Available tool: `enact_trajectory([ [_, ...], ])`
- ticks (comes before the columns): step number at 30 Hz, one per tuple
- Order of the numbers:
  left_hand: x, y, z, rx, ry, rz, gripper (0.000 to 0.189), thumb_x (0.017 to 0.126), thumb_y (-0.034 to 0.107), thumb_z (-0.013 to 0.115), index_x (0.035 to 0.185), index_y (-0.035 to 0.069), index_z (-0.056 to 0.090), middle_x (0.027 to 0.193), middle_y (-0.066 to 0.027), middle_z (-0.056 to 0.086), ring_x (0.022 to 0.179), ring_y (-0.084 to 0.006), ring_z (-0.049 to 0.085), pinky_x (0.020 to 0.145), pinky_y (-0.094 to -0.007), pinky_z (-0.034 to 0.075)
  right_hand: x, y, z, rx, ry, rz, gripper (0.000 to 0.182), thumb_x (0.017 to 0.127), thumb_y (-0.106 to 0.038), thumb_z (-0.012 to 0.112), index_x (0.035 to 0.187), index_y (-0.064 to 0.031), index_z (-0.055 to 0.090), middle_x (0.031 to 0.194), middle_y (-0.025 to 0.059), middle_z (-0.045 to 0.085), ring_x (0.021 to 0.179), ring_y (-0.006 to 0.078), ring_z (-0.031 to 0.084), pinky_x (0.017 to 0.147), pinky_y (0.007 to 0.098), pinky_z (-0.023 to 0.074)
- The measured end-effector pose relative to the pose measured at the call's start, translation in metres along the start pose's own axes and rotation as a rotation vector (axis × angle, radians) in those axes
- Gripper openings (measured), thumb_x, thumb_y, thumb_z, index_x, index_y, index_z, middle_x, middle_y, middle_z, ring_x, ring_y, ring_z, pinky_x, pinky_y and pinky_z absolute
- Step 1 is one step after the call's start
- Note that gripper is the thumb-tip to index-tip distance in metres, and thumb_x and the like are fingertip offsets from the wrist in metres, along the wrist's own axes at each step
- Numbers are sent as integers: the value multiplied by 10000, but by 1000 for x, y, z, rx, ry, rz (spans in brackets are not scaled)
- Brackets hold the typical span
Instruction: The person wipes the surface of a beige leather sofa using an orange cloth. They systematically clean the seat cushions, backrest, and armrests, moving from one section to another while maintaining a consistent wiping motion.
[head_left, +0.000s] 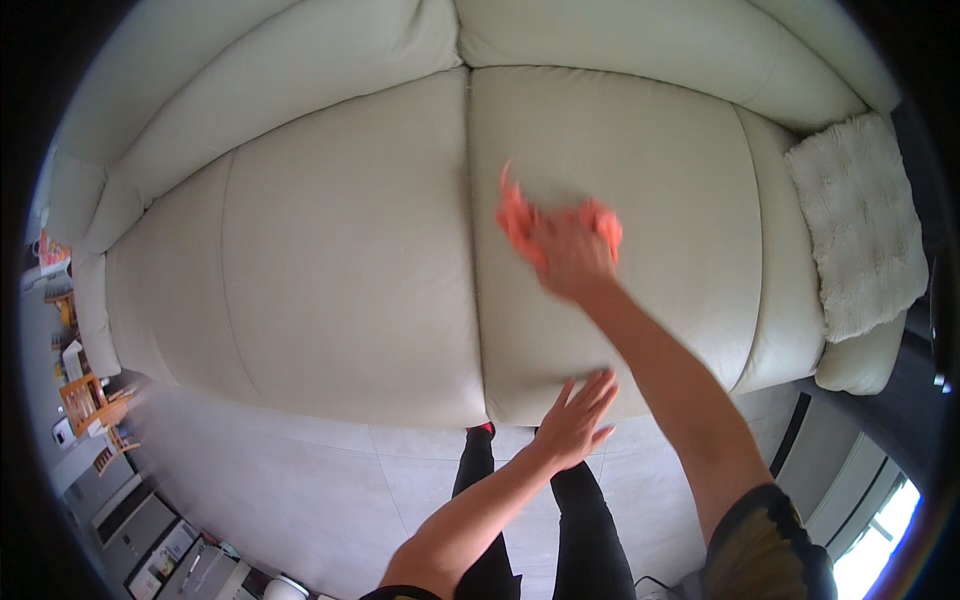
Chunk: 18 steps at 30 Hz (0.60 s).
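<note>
My right hand (574, 255) presses down on a bunched orange cloth (517, 225) on the right seat cushion of a cream sofa (352, 247). Folds of the cloth stick out on both sides of the hand, which is slightly blurred. Lower down, my left hand (581, 420) rests at the front edge of the same cushion, its fingers apart and nothing in it. A dark seam runs between the two seat cushions, just left of the cloth.
A shaggy cream throw (862, 225) lies over the sofa's right arm. Backrest cushions (652, 37) line the far side. Below the sofa are my legs on a pale tiled floor (322, 465). Wooden chairs (82, 401) stand far left; a bright window is at lower right.
</note>
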<state>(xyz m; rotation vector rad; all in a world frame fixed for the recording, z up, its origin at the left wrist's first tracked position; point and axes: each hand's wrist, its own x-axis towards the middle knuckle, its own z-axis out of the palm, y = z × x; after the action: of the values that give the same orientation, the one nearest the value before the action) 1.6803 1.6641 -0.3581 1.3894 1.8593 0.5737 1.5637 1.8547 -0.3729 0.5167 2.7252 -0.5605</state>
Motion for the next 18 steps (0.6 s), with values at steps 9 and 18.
enact_trajectory([
  [9,-78,-153,-134,340,557,-578,634,859,322,531,1380,63,279,1457,-167,208,1351,-349,175,1018,-597,174,-215,-29,66,250,-468,-100,319,762,-274,568,1039,-125,616,1059,53,576,1012,271,531,885,412,412],
  [18,-41,-228,-186,390,488,-824,717,902,432,419,1431,53,117,1505,-94,86,1390,-239,62,1094,-512,59,-148,-40,-20,924,-712,203,210,752,-91,640,952,-78,577,822,57,589,694,161,588,618,296,468],
])
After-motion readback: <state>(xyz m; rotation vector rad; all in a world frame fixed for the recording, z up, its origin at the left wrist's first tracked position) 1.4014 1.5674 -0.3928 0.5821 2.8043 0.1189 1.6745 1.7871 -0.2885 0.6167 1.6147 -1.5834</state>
